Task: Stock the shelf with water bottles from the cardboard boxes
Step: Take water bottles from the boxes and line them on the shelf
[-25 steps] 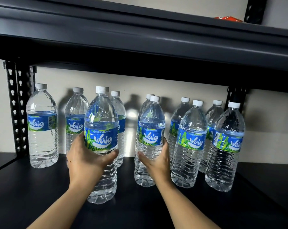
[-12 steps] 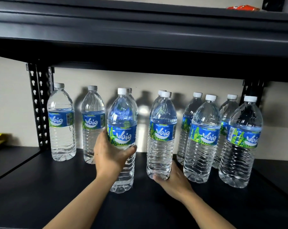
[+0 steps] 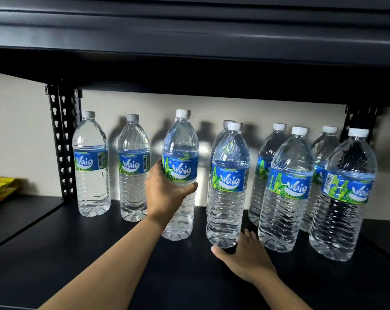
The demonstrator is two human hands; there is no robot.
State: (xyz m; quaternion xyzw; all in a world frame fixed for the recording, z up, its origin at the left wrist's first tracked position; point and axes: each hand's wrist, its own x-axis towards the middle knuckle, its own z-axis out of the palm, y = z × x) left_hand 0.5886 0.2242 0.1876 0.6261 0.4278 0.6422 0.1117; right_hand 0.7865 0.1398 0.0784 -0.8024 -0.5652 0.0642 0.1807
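At the far left a yellow packet [image 3: 1,189] lay on the neighbouring board, beyond the perforated upright [image 3: 64,142]. Just right of that post stood the first bottle [image 3: 91,171], then the second bottle [image 3: 133,175] with a narrow gap between them, both upright close to the back wall. Next, the left hand [image 3: 165,195] was wrapped round the label of the third bottle [image 3: 181,142], thumb across the front. This bottle stood upright, forward of the back row, with its foot low at the shelf board [image 3: 88,260]; contact could not be made out. A clear gap separated it from the fourth bottle [image 3: 229,193], whose foot the right hand [image 3: 247,258] cupped, thumb along the front of the base and fingers up its right side. Another stood directly behind. Further right, the last four bottles [image 3: 288,189] crowded in two close pairs, reaching the right upright [image 3: 359,121]. A wide strip of dark board ran from the bottles' feet to the near edge. The upper shelf [image 3: 189,41] left a modest gap above the caps.
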